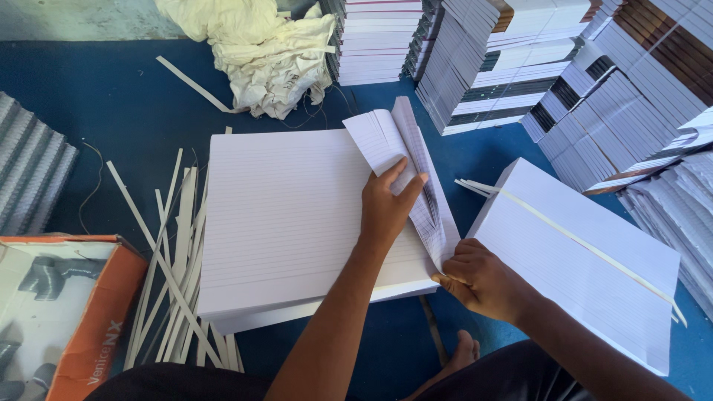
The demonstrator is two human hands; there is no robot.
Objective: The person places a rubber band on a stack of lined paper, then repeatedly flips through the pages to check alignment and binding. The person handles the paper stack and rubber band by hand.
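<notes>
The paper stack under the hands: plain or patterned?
White paper stack with fine ruled horizontal lines, clearest in the head view.

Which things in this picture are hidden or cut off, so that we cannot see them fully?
Head view:
- Right hand: fingertips hidden under the folded sheets.
- Cardboard box: cut by the left and bottom edges.
- Stacked booklets: cut by the top and right edges.
- Foot: mostly behind dark clothing.

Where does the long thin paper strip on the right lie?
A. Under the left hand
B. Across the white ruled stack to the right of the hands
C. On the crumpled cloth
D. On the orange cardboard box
B: the thin strip runs diagonally across the right-hand ruled paper stack, beside the right hand.
</notes>
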